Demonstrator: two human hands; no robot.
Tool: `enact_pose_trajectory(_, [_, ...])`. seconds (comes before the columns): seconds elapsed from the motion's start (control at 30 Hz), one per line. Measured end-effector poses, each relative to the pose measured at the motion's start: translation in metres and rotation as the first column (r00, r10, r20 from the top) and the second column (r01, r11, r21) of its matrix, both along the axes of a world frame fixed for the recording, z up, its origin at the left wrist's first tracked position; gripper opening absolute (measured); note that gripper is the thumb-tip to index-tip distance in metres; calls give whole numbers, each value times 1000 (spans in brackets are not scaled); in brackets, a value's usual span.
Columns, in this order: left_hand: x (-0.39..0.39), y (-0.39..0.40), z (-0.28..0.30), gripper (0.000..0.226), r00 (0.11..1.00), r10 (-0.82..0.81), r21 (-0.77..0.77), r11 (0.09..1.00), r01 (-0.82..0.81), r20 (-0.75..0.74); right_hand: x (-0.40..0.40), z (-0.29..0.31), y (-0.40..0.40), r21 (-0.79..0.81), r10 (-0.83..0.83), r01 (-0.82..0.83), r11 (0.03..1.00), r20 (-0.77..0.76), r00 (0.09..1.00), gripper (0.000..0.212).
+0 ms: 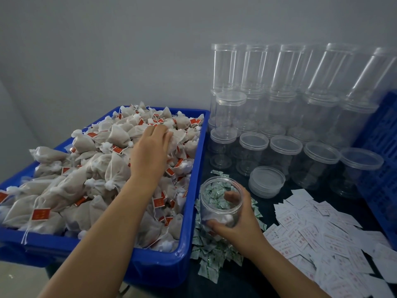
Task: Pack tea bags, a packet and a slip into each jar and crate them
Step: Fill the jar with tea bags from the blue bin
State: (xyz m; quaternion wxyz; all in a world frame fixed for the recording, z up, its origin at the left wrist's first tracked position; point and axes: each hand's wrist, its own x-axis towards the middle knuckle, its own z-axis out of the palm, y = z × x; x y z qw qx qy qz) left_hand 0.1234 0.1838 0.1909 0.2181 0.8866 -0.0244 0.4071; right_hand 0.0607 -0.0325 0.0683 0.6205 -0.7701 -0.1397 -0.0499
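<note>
A blue tub point(194, 168) on the left is heaped with beige mesh tea bags point(71, 186) bearing red tags. My left hand point(150, 147) reaches into the far part of the heap, fingers curled down over a tea bag. My right hand point(238, 224) grips an open clear jar point(220, 201) standing beside the tub; something white lies at its bottom. Small green-and-white packets point(208, 252) lie scattered around the jar. White printed slips point(326, 239) are spread to its right. The jar's loose lid point(266, 181) lies just behind.
Stacks of lidded clear jars point(285, 117) fill the back right against the grey wall. A blue crate point(380, 160) stands at the far right edge. The dark table surface shows between jars and slips.
</note>
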Motion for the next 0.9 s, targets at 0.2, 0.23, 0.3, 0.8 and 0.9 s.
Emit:
enact_pose_trajectory(0.2, [-5,-7,3,30,977,-215,-190,959,211,-4,1,-2,0,6,-2,2,1000,-7,1000,98])
enact_pose_trajectory(0.23, [-6,-9,4,32,967,-255,-228,943,244,-20,1,-3,0,4,-3,3,1000,-6,1000,98])
enact_pose_trajectory(0.3, [-7,-12,6,33,938,-344,-287,904,317,-45,1,-2,0,3,-5,5,1000,-2,1000,98])
enact_pose_trajectory(0.8, [-22,-39,-3,28,546,-781,-369,624,689,-303,1,-1,1,20,-5,5,1000,25,1000,96])
enact_pose_trajectory(0.9, [-21,-41,-5,22,536,-757,-209,632,747,-373,1,-1,3,43,1,-2,999,29,1000,95])
